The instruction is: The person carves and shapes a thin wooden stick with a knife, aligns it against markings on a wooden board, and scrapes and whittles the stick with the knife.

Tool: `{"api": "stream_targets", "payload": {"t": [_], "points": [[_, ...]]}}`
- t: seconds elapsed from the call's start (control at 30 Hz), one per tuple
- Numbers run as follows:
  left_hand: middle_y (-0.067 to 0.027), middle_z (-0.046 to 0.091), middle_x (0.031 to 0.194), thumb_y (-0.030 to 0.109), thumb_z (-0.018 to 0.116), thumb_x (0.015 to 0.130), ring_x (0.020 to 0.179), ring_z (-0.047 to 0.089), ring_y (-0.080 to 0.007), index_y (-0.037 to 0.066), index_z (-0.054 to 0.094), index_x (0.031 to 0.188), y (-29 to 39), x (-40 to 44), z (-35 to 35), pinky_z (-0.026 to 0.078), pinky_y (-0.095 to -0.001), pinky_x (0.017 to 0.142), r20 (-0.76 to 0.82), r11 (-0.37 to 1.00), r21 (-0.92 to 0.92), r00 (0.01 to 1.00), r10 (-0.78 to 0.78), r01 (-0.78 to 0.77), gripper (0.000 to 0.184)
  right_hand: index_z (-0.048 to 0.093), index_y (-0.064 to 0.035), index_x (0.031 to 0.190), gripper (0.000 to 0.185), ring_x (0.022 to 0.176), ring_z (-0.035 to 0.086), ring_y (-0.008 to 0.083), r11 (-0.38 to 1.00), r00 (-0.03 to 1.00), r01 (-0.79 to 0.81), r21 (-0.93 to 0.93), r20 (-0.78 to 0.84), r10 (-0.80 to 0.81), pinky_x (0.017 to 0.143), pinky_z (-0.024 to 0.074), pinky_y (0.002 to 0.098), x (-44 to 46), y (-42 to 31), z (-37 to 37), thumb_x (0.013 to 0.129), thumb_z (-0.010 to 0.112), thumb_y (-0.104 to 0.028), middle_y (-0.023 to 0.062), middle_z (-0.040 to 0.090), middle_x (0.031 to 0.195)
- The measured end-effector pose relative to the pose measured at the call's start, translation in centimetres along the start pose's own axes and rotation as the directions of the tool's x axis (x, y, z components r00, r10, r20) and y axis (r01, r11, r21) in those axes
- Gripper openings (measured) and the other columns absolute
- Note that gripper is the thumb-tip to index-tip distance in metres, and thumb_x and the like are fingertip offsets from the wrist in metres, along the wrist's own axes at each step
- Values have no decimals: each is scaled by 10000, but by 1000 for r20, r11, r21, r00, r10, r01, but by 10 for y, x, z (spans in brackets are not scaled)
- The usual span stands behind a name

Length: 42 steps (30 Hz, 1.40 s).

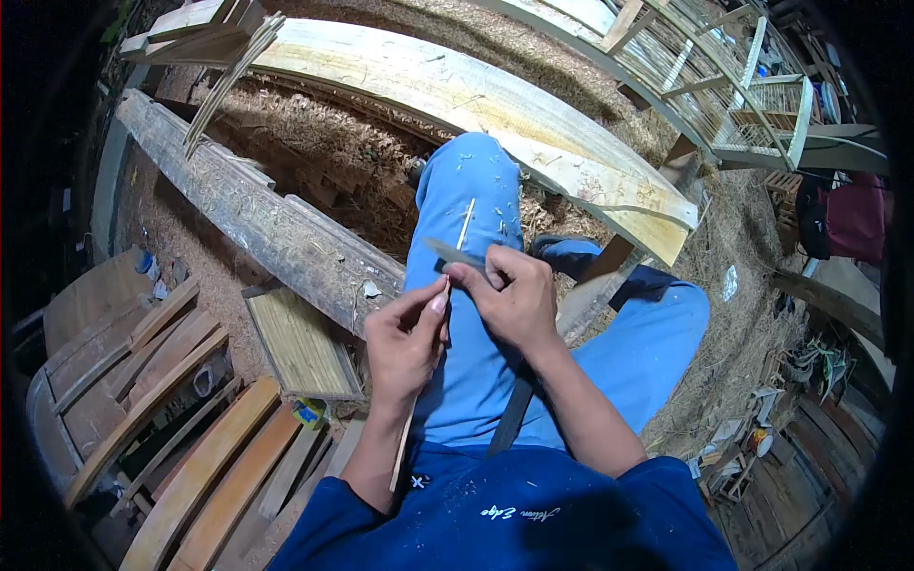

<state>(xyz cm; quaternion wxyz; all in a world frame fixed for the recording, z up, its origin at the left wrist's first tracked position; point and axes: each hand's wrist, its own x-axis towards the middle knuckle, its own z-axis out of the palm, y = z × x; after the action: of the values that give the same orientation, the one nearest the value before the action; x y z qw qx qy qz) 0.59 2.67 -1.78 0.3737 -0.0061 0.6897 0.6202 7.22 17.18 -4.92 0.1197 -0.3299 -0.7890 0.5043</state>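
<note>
While you sit bent over your raised left knee, both forearms reach forward from your short sleeves and your hands meet above the thigh. Your left hand point(405, 343) is closed to a pinch, thumb and forefinger gripping a thin stick point(466, 225), which runs up over the blue trousers point(470, 164) and reappears below the hand beside your left forearm. Your right hand point(519, 297) is closed around a knife point(457, 252), fingers curled and thumb pressed near the stick; its blade lies across the stick, just ahead of your left fingertips. How much handle you hold is hidden by your fingers.

Beyond your knee, a long pale plank point(409, 76) crosses from upper left to right, with shavings scattered on it. A bundle of slim sticks point(233, 81) leans at its left end, and a rough grey beam point(252, 224) slants down toward your left leg. Curved boards point(205, 471) crowd the lower left, near a small slatted panel point(303, 343).

Shavings and dust cover the floor point(719, 338) to your right. Farther off are a slatted frame point(762, 105) and a maroon cloth point(855, 217).
</note>
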Motion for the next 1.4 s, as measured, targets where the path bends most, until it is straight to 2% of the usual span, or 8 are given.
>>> {"api": "stream_targets", "payload": {"t": [0.23, 0.4, 0.6, 0.73, 0.87, 1.13, 1.2, 1.4], "points": [[-22, 612, 651, 81, 639, 974, 444, 454, -26, -28, 681, 1186, -9, -41, -16, 328, -181, 388, -57, 997, -2, 996, -71, 71, 242, 428, -10, 605, 609, 489, 457, 335, 996, 999, -41, -78, -20, 40, 482, 340, 437, 5, -8, -4, 806, 792, -456, 144, 448, 568], [-26, 611, 648, 90, 630, 979, 443, 463, -36, -31, 677, 1190, 1, -32, -11, 336, -192, 385, -62, 997, -22, 995, -74, 72, 247, 419, -9, 601, 606, 486, 424, 324, 999, 999, -31, 22, 9, 31, 483, 339, 430, 5, -4, 0, 812, 794, -436, 146, 428, 550], [-20, 615, 649, 93, 641, 970, 474, 509, -47, -48, 683, 1018, 11, 29, -1, 357, -206, 403, 25, 999, 49, 1000, -1, -1, 155, 412, -13, 594, 595, 479, 425, 324, 998, 999, -39, 38, 37, 38, 479, 340, 429, -1, -5, 2, 820, 791, -412, 153, 423, 538], [-21, 616, 655, 82, 642, 967, 474, 506, -47, -45, 684, 1022, 8, 19, -1, 355, -205, 403, -18, 999, -29, 1000, -19, 18, 144, 413, -11, 592, 594, 471, 435, 327, 999, 1000, -20, -44, 18, 21, 473, 344, 432, -1, -12, 1, 813, 796, -406, 157, 435, 533], [-14, 620, 676, 78, 649, 965, 481, 478, -28, -20, 691, 1190, 0, -6, -5, 339, -184, 415, -36, 999, 34, 999, 0, 2, 249, 428, -8, 586, 590, 464, 453, 332, 996, 996, -84, 3, -33, 84, 475, 351, 435, 2, -6, 2, 809, 799, -409, 162, 447, 525], [-20, 626, 672, 75, 644, 968, 473, 478, -30, -29, 687, 1180, -4, -41, -18, 340, -189, 406, -70, 997, 3, 995, -77, 78, 240, 423, -13, 580, 613, 467, 469, 342, 997, 996, -81, -6, -42, 81, 478, 352, 446, 6, -2, 3, 805, 797, -444, 164, 452, 519], [-24, 629, 670, 81, 648, 967, 462, 475, -33, -30, 688, 1173, 1, -28, -13, 341, -195, 400, -62, 998, 42, 997, -47, 50, 238, 394, -17, 575, 613, 485, 320, 155, 999, 998, -50, 17, -40, 51, 447, 306, 371, 6, -1, 4, 832, 801, -397, 95, 355, 481], [-48, 655, 680, 97, 677, 954, 468, 495, -36, -44, 690, 1142, 10, 23, 1, 344, -204, 400, -26, 999, 3, 999, -34, 34, 236, 385, -25, 572, 621, 501, 313, 130, 994, 996, -88, 58, 21, 86, 444, 289, 358, -6, 1, 0, 834, 799, -407, 85, 343, 482]]}}
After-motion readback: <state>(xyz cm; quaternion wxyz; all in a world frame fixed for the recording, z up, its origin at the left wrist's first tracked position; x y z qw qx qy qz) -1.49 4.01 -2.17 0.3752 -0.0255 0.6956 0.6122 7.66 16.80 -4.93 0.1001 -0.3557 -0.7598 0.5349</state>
